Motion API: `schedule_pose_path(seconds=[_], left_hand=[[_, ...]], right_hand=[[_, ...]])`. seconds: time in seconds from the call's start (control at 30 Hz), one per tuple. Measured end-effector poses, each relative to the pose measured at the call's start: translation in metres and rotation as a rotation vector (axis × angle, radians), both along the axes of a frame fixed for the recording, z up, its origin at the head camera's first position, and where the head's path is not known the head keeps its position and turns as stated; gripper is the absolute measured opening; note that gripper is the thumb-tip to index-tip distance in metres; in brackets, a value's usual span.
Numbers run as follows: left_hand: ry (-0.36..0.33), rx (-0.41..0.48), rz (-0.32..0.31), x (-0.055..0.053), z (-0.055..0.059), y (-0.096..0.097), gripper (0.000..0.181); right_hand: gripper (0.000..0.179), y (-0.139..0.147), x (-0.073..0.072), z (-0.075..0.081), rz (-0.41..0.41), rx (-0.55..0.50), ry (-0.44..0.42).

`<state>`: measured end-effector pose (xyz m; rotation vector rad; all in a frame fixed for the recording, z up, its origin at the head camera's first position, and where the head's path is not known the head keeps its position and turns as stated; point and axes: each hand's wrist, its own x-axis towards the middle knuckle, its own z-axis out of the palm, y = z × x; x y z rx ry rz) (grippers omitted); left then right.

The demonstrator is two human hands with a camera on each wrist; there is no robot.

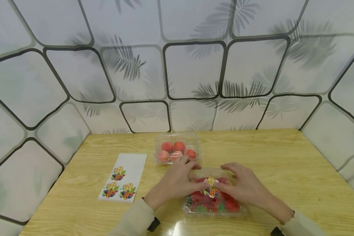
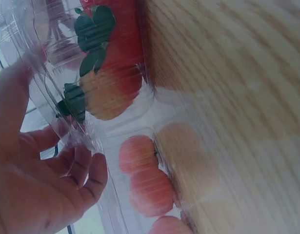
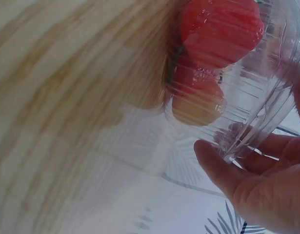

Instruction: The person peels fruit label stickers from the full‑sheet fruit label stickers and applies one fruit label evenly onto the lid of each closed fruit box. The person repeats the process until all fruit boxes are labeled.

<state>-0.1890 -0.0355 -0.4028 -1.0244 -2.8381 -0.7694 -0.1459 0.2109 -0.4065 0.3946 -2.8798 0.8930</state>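
One wood-grain table [image 1: 298, 164], leaf-patterned backdrop [image 1: 194, 70] behind, stickered fruit box [image 1: 213, 205]

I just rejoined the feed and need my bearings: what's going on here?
A person has both hands on a clear box of red fruit. The left hand and right hand hold it from either side, thumbs at a colourful sticker on its top. To the left, a white sheet with three more stickers lies on the table. Behind, a second container holds round fruit.
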Motion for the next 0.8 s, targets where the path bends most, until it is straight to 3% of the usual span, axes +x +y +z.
schedule_pose_path(seconds=[0.23, 0.37, 0.5, 0.67, 0.8], left_hand=[[0.067, 0.054, 0.049, -0.004, -0.005, 0.006, 0.032], [0.036, 0.107, 0.076, -0.004, -0.007, 0.007, 0.026], [-0.071, 0.189, 0.096, -0.001, -0.009, 0.001, 0.033], [-0.267, 0.337, 0.181, 0.010, -0.005, -0.016, 0.036], [-0.363, 0.429, 0.239, 0.021, -0.005, -0.030, 0.038]], right_hand=[[0.043, -0.002, -0.007, 0.000, -0.068, -0.108, -0.004], [0.044, -0.002, -0.008, 0.001, -0.106, -0.161, -0.059], [0.056, 0.003, -0.005, 0.001, -0.129, -0.216, -0.158], [0.070, 0.015, 0.001, 0.005, -0.167, -0.231, -0.302], [0.080, 0.025, 0.006, 0.006, -0.161, -0.319, -0.522]])
